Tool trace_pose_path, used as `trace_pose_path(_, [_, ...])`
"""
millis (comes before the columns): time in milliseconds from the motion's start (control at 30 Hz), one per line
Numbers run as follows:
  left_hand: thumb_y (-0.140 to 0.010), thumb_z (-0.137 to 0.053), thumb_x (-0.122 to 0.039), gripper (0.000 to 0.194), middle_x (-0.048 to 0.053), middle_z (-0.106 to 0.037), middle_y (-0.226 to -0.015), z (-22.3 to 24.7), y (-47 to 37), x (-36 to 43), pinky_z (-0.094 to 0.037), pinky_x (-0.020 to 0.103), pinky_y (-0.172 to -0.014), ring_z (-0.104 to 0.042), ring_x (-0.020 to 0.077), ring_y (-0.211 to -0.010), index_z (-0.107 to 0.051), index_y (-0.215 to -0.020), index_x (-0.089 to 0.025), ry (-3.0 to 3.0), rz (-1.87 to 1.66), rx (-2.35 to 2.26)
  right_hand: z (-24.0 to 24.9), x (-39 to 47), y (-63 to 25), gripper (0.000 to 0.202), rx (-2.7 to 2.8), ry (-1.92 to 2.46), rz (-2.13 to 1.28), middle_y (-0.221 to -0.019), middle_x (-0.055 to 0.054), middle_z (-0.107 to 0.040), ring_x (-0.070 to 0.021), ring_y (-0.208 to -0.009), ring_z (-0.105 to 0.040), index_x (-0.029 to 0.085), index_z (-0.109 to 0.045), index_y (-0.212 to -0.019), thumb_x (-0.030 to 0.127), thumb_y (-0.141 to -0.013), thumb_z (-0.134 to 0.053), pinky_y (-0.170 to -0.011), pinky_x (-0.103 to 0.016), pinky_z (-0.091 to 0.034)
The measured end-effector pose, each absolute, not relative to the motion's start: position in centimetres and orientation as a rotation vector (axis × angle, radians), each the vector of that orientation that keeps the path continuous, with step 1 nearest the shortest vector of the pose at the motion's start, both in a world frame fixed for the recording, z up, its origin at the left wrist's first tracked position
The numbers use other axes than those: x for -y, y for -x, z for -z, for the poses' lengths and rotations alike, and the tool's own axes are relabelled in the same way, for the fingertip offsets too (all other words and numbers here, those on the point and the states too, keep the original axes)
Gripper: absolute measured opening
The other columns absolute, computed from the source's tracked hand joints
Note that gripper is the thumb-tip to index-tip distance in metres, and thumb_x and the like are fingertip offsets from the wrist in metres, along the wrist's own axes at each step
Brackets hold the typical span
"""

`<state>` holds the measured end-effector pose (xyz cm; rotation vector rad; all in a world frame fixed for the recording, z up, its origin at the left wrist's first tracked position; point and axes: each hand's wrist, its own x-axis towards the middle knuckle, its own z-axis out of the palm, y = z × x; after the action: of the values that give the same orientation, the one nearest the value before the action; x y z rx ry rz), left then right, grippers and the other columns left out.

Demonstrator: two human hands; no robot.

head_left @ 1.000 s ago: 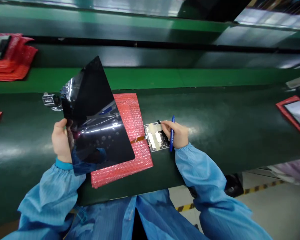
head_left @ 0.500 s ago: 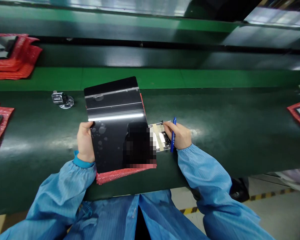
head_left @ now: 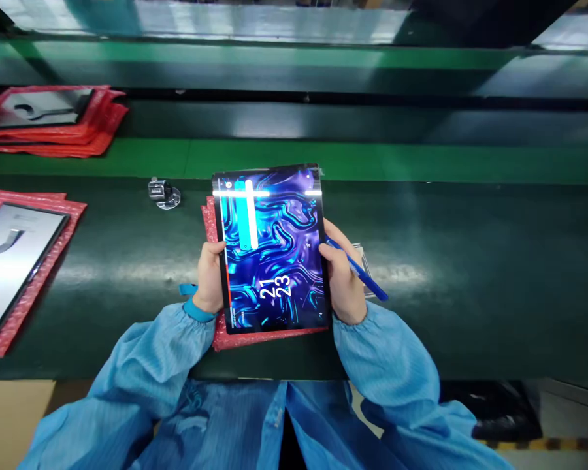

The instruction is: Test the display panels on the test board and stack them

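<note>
A lit screen panel (head_left: pixel 279 261) shows a blue and purple swirl picture with the digits 21 and 23 turned sideways. My left hand (head_left: pixel 210 274) grips its left edge, thumb on the front. My right hand (head_left: pixel 345 281) holds the right edge, also thumb in front, and a blue pen (head_left: pixel 367 277) is tucked in that hand. Beneath the panel lies a red bubble-wrap sleeve (head_left: pixel 208 222) on the dark green bench. Partly hidden behind my right hand is a clear-edged circuit board fixture (head_left: pixel 365 261).
A metal tally counter (head_left: pixel 161 191) stands left of the panel. Farther left, a silver-backed screen (head_left: pixel 22 254) lies on red bubble wrap (head_left: pixel 63 225). More red sleeves (head_left: pixel 95 134) with a screen on top are stacked on the back shelf.
The screen has gone from black to lit. My right hand has left the circuit board fixture and taken the panel's right edge, keeping the pen. The view has swung left.
</note>
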<state>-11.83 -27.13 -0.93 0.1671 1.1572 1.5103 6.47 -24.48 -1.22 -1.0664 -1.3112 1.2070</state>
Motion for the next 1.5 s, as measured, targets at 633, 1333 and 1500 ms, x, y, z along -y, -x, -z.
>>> trace_pose_path(633, [-0.069,-0.053,-0.036,0.02,0.004,-0.07,-0.066,1.3,11.7,28.0,-0.061,0.035,-0.066,-0.073,0.0304,-0.085,-0.063,-0.063,-0.019,-0.14,-1.418,-1.064,1.0,25.3,-6.8,0.041,1.529,1.098,-0.945,-0.124,-0.009,-0.067,-0.0309,-0.113,-0.065,0.022,-0.058,-0.13,0.042,-0.096,-0.05,-0.09,-0.046,-0.059])
trace_pose_path(1333, [-0.067,-0.061,-0.022,0.013,-0.003,-0.063,-0.05,1.8,11.7,28.1,-0.052,0.024,-0.054,-0.067,0.0186,-0.058,-0.062,-0.054,-0.019,-0.072,-1.467,-1.247,-4.9,16.9,-9.4,0.05,2.223,1.178,0.21,-0.053,0.0,-0.043,-0.0124,-0.048,-0.041,0.02,-0.055,-0.065,0.052,-0.102,-0.043,-0.048,-0.03,-0.023])
trace_pose_path(1500, [-0.065,-0.061,-0.022,0.013,-0.004,-0.064,-0.051,2.1,11.9,28.4,-0.05,0.025,-0.05,-0.061,0.0159,-0.05,-0.063,-0.052,-0.019,-0.1,-1.52,-1.26,-8.9,22.8,-9.6,0.031,2.503,0.631,0.11,-0.058,0.001,-0.049,-0.0136,-0.054,-0.045,0.023,-0.061,-0.072,0.036,-0.099,-0.056,-0.05,-0.031,-0.03])
